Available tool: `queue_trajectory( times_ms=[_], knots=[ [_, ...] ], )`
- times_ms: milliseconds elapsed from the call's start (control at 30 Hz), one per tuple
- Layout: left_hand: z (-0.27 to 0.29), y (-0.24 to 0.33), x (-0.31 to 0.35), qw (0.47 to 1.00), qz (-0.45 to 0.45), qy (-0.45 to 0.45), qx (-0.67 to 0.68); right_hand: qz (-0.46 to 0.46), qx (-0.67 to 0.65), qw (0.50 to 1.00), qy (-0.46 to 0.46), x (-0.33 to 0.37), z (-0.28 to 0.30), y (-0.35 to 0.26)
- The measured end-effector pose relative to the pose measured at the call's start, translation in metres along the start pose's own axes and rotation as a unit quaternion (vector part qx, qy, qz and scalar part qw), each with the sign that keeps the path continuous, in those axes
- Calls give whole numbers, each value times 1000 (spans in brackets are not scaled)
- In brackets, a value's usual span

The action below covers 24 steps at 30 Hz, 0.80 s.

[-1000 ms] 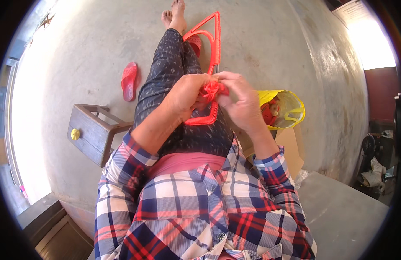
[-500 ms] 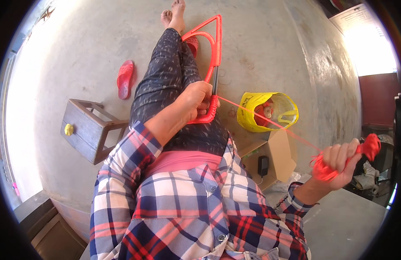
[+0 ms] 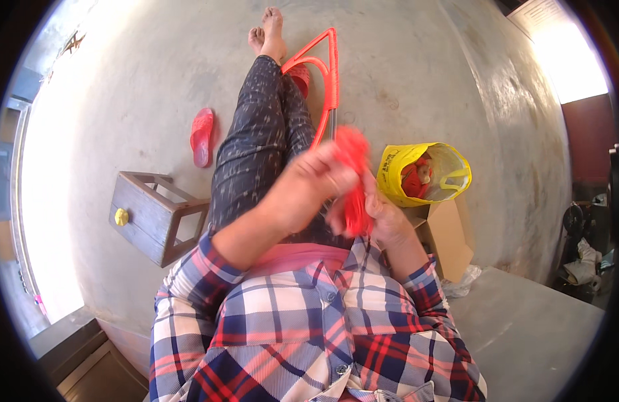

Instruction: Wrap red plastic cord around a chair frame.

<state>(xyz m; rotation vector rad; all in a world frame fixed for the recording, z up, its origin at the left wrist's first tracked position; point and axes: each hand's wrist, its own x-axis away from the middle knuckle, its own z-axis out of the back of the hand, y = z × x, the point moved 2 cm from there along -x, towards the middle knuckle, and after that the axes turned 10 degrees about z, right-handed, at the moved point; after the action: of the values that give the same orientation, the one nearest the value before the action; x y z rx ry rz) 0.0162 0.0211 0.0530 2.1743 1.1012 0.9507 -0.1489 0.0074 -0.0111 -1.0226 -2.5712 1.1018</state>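
Observation:
A bundle of red cord (image 3: 357, 213), blurred by motion, is between my two hands above my lap. My left hand (image 3: 308, 184) is closed across the bundle's middle, its thumb and fingertips smeared. From the right, my right hand (image 3: 388, 220) wraps round the bundle's lower part, some fingers showing on its left side. Behind the hands, a frame wrapped in red cord (image 3: 332, 74) rests along my legs, with a triangular outline and a curved inner piece. A short dark bar of it shows bare below the wrapping; its near end is hidden by my hands.
A yellow bag (image 3: 396, 167) with red items inside stands on the floor at right, by an open cardboard box (image 3: 450, 241). A small wooden stool (image 3: 145, 218) with a yellow lump (image 3: 122, 216) on it stands at left. One red slipper (image 3: 201, 137) lies beyond it.
My right hand has swung in from the far right with the cord bundle to the frame. My left hand has shifted from the frame's near part onto the bundle. The taut strand no longer shows.

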Motion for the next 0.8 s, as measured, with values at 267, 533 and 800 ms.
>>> queue_trajectory(
  times_ms=[267, 533, 800],
  knots=[
    [75, 12, -30, 678, -220, 169, -681, -11, 491, 857, 159, -42, 65, -41],
    [73, -12, -53, 744, -231, 303, -549, 50, 637, 766, 75, -62, 47, -42],
    [70, -38, -79, 975, 38, 218, -32, 270, -73, 956, -87, -35, -65, -140]
  ],
)
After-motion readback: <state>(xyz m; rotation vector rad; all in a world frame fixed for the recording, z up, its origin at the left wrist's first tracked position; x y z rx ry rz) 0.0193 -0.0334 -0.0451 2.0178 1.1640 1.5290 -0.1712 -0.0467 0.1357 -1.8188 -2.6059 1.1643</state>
